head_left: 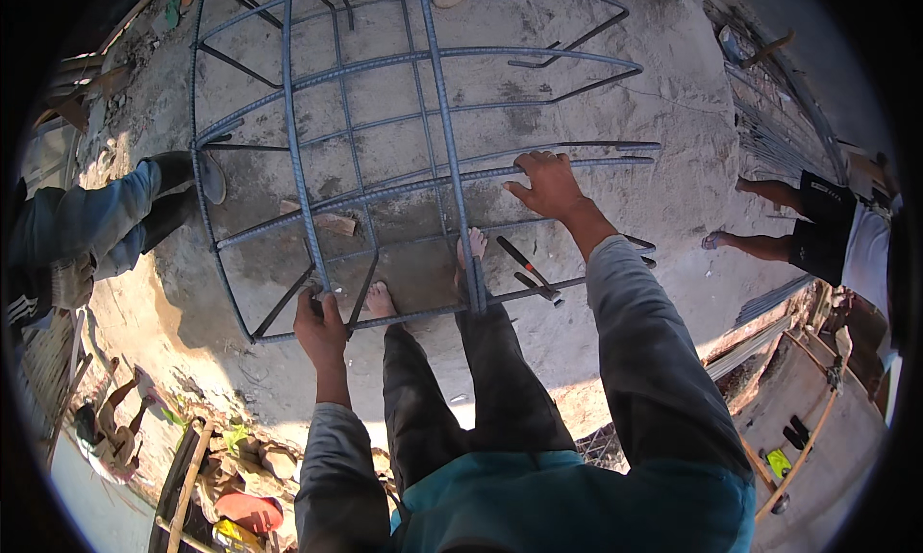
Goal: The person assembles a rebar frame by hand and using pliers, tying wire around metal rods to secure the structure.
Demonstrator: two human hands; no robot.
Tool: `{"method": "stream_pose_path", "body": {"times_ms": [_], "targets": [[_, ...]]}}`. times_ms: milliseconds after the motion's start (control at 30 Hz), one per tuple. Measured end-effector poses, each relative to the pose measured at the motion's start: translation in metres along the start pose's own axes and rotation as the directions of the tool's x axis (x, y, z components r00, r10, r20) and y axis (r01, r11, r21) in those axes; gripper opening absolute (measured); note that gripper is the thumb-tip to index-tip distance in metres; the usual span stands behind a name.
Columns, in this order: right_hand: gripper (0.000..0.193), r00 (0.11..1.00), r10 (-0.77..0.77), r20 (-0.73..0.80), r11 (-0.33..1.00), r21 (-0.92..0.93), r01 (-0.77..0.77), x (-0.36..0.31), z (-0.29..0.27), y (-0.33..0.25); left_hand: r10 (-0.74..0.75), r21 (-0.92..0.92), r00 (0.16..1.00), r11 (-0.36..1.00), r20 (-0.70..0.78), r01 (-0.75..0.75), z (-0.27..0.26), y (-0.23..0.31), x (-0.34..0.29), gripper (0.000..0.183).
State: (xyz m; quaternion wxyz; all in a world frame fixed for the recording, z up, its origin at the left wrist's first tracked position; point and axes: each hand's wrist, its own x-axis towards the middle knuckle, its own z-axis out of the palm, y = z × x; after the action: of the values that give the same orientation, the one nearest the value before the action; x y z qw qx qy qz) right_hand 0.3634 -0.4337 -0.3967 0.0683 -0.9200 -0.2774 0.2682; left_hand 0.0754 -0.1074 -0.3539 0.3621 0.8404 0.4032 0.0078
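A cage of ribbed steel rebar spans the ground ahead of me, its long bars crossed by bent ones. My left hand is closed around the near end of a lengthwise rebar, thumb and fingers on either side of it, at the cage's near left corner. Farther off to the right, my right hand is curled over a crosswise rebar, which passes between thumb and fingers. Pincers with red and black handles lie by the near crosswise bar, right of my bare foot.
Another person's legs stand close at the cage's left side. Someone in black shorts is at the right. A small block lies beneath the bars. Bundled rods lie far right; rubble and poles lie at near left.
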Motion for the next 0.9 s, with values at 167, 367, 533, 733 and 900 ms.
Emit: {"method": "stream_pose_path", "body": {"times_ms": [167, 367, 533, 733, 900], "targets": [[0.063, 0.998, -0.059, 0.008, 0.986, 0.158, 0.057, -0.003, -0.020, 0.027, 0.345, 0.285, 0.923, 0.914, -0.170, -0.289, 0.009, 0.015, 0.058, 0.035], [0.112, 0.957, 0.275, 0.088, 0.921, -0.309, -0.237, 0.002, -0.075, 0.120, 0.331, 0.256, 0.938, 0.902, 0.104, -0.347, 0.009, 0.000, 0.136, 0.027], [0.032, 0.948, 0.291, 0.127, 0.940, -0.224, -0.258, -0.026, -0.059, 0.213, 0.382, 0.184, 0.919, 0.901, 0.092, -0.393, 0.026, -0.005, 0.145, 0.026], [0.016, 0.987, 0.160, -0.028, 0.949, -0.270, -0.162, -0.061, -0.042, 0.190, 0.300, 0.175, 0.949, 0.933, 0.095, -0.313, 0.019, -0.025, 0.143, 0.022], [0.016, 0.981, 0.178, -0.077, 0.953, -0.235, -0.192, -0.088, -0.026, 0.187, 0.300, 0.150, 0.949, 0.939, 0.093, -0.311, 0.022, -0.025, 0.144, 0.020]]}}
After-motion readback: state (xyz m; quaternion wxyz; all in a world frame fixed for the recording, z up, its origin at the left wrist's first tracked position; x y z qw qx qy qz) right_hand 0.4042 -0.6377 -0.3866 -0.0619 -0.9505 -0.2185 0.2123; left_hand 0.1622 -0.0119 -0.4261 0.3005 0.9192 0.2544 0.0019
